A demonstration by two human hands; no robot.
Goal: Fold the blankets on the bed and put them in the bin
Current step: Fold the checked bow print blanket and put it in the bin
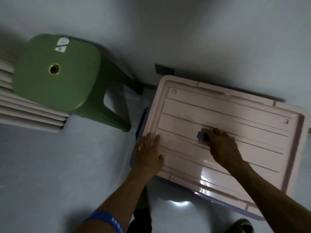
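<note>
A: Item one, the bin (217,203). Where is it?

B: On the pale floor (50,165), right of centre, close to the wall (185,31). Only its lilac rim shows, along the near and left edges, under a pink lid (235,115) that covers it. The lid is ribbed, with a raised border. No blankets and no bed are in view.

A: Lid fitting?

B: A small dark handle (202,136) near the lid's middle.

A: Right hand (222,147)?

B: On that handle. Its fingers are curled over the handle; how far they wrap it I cannot tell, since the back of the hand hides them.

A: Left hand (149,155)?

B: Laid on the lid's near-left corner, fingers straight and slightly spread, pressing flat, gripping nothing. A blue wristband (106,219) sits further up that forearm.

A: Surroundings, outward.

B: A green plastic stool (57,76), upright, left of the bin and apart from it, with a round hole in the seat and a white sticker (62,45) near its far edge. Behind the stool, at the left border, a pale slatted panel (25,113). A dark plate (164,68) on the wall just beyond the lid's far corner. A dark shoe (242,226) at the bottom edge, near the bin's near side.
</note>
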